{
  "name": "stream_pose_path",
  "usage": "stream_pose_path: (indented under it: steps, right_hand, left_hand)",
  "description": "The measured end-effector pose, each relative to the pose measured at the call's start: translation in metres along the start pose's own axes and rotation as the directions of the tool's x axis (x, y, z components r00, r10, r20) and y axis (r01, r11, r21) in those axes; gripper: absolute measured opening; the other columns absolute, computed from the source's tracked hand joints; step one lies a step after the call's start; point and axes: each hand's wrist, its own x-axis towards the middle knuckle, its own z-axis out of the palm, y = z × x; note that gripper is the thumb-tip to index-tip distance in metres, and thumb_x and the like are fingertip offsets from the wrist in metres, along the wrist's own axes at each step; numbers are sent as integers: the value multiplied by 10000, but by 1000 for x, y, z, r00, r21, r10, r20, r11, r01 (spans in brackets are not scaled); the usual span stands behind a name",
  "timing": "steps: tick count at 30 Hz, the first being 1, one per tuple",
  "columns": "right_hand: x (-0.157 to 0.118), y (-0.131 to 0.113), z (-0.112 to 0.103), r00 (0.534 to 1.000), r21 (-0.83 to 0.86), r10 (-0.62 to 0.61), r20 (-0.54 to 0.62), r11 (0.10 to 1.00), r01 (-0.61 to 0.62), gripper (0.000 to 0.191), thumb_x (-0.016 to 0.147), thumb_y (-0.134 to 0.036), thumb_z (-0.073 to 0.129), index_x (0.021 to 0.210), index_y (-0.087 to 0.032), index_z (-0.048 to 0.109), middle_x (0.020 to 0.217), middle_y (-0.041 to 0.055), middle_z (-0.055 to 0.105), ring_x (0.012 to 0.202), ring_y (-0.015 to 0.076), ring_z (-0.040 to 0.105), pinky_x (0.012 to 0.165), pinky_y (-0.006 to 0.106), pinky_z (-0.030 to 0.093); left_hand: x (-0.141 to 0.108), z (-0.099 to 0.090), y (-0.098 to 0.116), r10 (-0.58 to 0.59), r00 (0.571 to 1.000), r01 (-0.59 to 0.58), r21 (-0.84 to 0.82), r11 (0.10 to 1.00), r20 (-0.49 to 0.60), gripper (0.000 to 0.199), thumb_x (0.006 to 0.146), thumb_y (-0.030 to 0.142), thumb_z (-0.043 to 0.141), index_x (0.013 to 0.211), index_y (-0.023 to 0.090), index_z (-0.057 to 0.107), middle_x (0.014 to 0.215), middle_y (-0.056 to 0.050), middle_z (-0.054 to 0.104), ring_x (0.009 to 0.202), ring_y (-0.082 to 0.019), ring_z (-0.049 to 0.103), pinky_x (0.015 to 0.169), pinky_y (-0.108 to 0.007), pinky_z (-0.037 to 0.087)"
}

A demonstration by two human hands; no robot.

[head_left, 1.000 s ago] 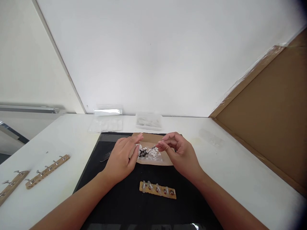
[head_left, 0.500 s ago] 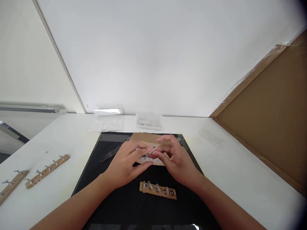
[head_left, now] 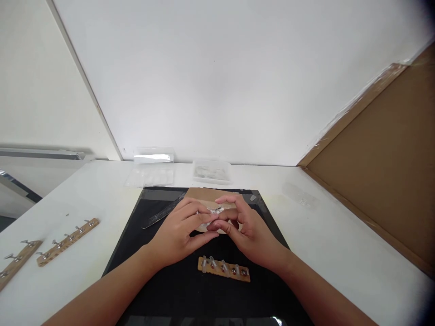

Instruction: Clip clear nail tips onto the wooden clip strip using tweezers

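Observation:
Both hands meet over a tan sheet (head_left: 200, 194) on a black mat (head_left: 159, 294). Small clear and whitish pieces (head_left: 217, 209) lie between them, largely covered by fingers. My left hand (head_left: 185, 226) rests at the left of these pieces, its fingers stretched out and the thumb apart. Thumb and index finger of my right hand (head_left: 243, 228) are pinched together close to the left fingertips; whatever is in the pinch is too small to make out. Nearer me lies a wooden strip (head_left: 224, 269) bearing several clear nail tips on round metal studs.
A black nail file (head_left: 163, 215) lies left of the sheet. At the back are a clear box (head_left: 211, 172) of small pieces and an open clear case (head_left: 149, 175). Two wooden racks (head_left: 68, 241) (head_left: 20, 260) with metal holders stand left. A cardboard panel (head_left: 380, 163) borders the right side.
My right fingers have shifted slightly left and closer to the left fingertips. A thin strip of whitish pieces seen slanting between the hands is now more covered.

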Motion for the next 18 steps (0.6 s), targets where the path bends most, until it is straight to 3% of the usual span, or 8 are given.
stream_pose_path:
  steps: [4,11,18]
  right_hand:
    - [0,-2,0,1000,59,4,0,998,-4,292,1056,-372,586,1316,-297,475,1038,30,790,1004,203,774,939,398,600]
    - [0,-1,-1,1000,-10,-22,-13,1000,22,201,1046,-390,610,1214,-295,556,1027,24,804,979,205,778,886,376,606]
    - [0,-3,-2,1000,34,-29,-8,999,29,222,1045,-397,610,1218,-269,555,991,37,801,970,213,783,919,401,619]
  left_hand:
    - [2,-2,0,-9,1000,8,-13,1000,-24,254,907,183,787,1151,196,717,1019,-63,726,992,-199,629,899,-378,544]
    - [3,-1,0,-17,997,15,-27,1000,-73,161,884,196,814,1032,206,748,966,-43,737,951,-192,624,894,-379,546]
    - [2,-10,-3,4,999,-2,-64,998,41,273,904,270,796,1168,226,745,1079,-82,715,1070,-235,595,962,-431,527]
